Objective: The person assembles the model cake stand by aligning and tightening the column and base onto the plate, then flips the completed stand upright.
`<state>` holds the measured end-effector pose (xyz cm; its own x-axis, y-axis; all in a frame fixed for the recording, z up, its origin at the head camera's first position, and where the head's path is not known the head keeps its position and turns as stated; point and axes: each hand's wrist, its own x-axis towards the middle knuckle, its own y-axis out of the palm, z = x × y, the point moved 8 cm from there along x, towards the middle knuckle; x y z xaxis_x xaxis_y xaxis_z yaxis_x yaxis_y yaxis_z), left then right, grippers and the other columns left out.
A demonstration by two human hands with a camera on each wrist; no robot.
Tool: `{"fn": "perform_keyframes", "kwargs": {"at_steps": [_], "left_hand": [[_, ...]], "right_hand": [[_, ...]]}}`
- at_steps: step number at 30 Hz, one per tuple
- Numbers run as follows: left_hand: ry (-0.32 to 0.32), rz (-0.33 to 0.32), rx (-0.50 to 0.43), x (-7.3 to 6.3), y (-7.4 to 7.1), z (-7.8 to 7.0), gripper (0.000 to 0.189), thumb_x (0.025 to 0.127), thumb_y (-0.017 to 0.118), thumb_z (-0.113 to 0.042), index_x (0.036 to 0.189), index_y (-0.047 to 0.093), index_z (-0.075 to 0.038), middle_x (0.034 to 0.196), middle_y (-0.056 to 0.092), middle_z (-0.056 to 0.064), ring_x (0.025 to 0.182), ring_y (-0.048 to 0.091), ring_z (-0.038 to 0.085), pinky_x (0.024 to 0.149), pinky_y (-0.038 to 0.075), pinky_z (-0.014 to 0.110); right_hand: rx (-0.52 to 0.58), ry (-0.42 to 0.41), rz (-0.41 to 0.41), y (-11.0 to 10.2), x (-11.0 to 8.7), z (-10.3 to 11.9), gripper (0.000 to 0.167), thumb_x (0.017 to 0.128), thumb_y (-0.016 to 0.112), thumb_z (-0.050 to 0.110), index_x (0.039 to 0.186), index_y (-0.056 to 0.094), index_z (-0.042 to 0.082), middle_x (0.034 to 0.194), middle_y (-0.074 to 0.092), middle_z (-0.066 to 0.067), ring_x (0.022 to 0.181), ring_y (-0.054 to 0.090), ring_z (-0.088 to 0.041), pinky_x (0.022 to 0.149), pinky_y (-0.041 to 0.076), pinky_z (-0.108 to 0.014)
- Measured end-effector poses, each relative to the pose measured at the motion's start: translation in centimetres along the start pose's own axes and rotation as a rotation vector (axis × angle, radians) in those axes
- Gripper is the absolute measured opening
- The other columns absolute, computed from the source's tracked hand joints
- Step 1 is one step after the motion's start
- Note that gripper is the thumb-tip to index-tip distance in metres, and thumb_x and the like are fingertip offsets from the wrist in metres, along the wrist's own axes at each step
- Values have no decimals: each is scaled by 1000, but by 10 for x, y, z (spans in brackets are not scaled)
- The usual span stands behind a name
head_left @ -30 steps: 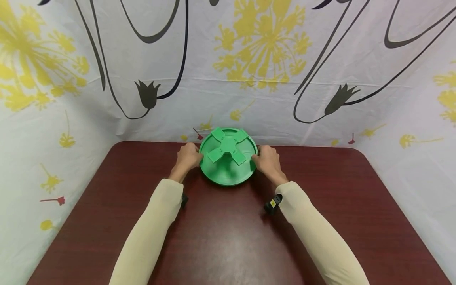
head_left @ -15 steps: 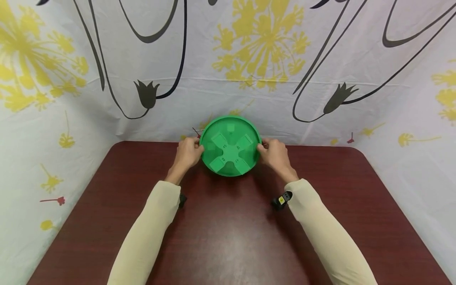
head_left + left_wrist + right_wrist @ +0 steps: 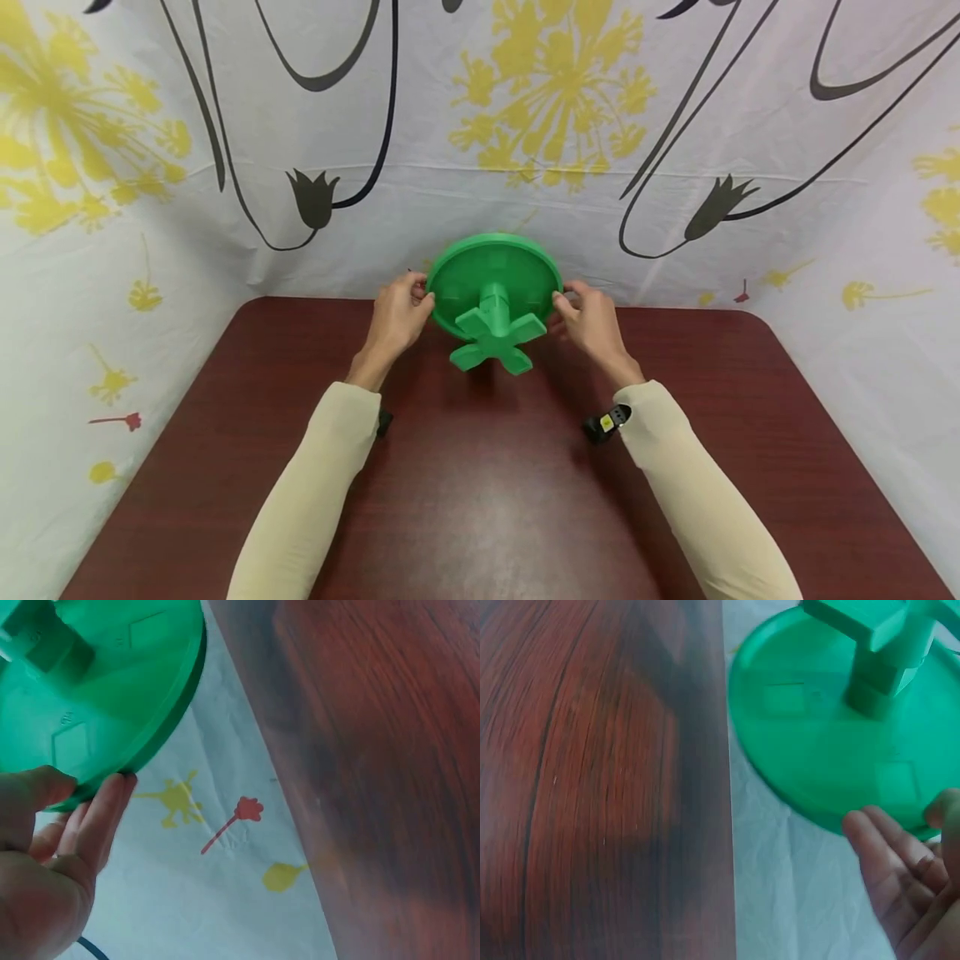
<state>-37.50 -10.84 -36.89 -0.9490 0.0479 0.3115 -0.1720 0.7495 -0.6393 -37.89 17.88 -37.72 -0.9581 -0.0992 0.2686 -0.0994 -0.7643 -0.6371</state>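
A round green plastic disc [image 3: 465, 271] is held up over the far edge of the table. From its middle juts a short post that ends in a four-armed cross piece [image 3: 497, 345], which points down and toward me. My left hand [image 3: 393, 321] pinches the left rim, thumb on the near face and fingers behind, as the left wrist view of the disc [image 3: 142, 697] confirms. On the opposite rim my right hand [image 3: 596, 325] pinches with its thumb, its fingers under the edge. Raised outlines mark the disc's face [image 3: 795, 742] in the right wrist view.
The dark red-brown wooden table [image 3: 480, 500] spreads below the arms. Directly behind its far edge hangs a white cloth [image 3: 420, 100] with yellow and dark flower prints, which also runs along both sides. Black wrist devices [image 3: 603, 423] sit at the cuffs.
The disc has risen and tipped, so its cross piece now sticks out low and toward me instead of facing up at the camera. Both hands have lifted slightly with it, the right one also shifting right.
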Motion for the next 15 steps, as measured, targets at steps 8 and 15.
{"fn": "perform_keyframes", "kwargs": {"at_steps": [8,15], "left_hand": [[66,1,-101,-3,-15,-7,36,96,62,-8,131,62,-2,106,60,16,95,61,28,83,53,41],[96,0,-112,-6,-18,-10,30,94,64,-6,123,69,-2,104,60,14,95,62,26,85,55,39]], "right_hand": [[49,-169,-20,-8,-4,13,36,104,53,24,135,56,6,88,75,-17,60,71,-31,50,53,-28],[141,-137,1,-10,-4,13,35,104,52,24,137,54,10,98,75,-18,65,73,-22,54,55,-27]]}}
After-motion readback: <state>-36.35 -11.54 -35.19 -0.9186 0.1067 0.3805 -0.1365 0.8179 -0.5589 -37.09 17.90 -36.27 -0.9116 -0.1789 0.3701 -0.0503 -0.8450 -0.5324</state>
